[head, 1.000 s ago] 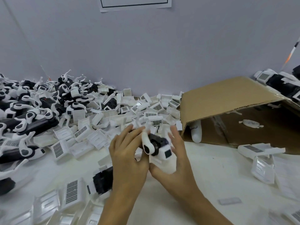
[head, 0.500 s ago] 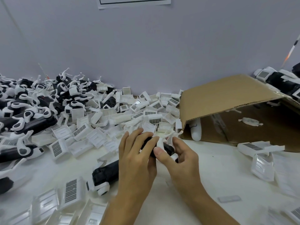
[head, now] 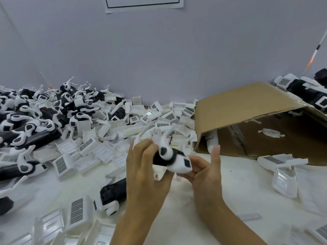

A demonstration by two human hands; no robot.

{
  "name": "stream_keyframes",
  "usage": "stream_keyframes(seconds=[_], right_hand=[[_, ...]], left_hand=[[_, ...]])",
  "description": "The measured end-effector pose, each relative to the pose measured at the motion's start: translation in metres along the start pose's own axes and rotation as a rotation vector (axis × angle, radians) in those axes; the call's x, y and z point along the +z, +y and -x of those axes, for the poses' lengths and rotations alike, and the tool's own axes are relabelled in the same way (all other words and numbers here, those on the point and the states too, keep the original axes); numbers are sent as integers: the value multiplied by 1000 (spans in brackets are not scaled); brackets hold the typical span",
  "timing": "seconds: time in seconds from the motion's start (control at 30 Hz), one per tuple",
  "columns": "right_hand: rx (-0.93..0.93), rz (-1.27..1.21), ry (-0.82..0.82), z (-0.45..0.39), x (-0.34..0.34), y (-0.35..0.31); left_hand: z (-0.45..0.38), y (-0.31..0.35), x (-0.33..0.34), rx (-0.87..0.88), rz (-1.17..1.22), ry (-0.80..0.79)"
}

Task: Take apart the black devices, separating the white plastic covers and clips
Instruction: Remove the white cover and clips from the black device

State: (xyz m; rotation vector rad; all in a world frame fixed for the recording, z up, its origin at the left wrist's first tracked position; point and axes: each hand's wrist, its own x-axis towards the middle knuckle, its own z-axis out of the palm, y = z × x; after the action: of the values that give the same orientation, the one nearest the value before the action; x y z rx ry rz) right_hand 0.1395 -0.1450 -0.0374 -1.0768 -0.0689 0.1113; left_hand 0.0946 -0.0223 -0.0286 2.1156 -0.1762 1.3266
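I hold a black device above the table's middle. My left hand grips its black body, fingers curled over the top. A white clip curves up from the device. My right hand holds the white end cover from below with curled fingers, its thumb sticking straight up. Another black device lies on the table just left of my left wrist.
A heap of black devices with white clips fills the left. Loose white covers pile up at centre back. An open cardboard box lies on its side at right. More white covers sit on the right.
Both hands lifted the device off the table and turned it. The white clip and end cover now show between my hands, and my right thumb has come off the device.
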Motion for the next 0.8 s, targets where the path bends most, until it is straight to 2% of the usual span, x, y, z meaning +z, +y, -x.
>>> stream_keyframes(seconds=[0.13, 0.2, 0.3, 0.4, 0.47, 0.53, 0.8], right_hand=[[-103, 61, 103, -3, -4, 0], [-176, 154, 86, 1, 0, 2], [-342, 339, -39, 10, 4, 6], [-536, 517, -207, 21, 6, 11], [-669, 600, -276, 25, 6, 15], [-734, 647, -278, 26, 8, 15], [-739, 693, -351, 31, 12, 11]], left_hand=[[-9, 18, -8, -433, 461, 144], [-13, 22, -10, -637, 810, 167], [-20, 29, -11, -1039, 1278, 162], [-16, 24, -6, -1305, 1357, 143], [-14, 19, -4, -1387, 1317, 143], [-13, 12, -6, -1387, 1281, 138], [-11, -4, -10, -1325, 1493, 89]])
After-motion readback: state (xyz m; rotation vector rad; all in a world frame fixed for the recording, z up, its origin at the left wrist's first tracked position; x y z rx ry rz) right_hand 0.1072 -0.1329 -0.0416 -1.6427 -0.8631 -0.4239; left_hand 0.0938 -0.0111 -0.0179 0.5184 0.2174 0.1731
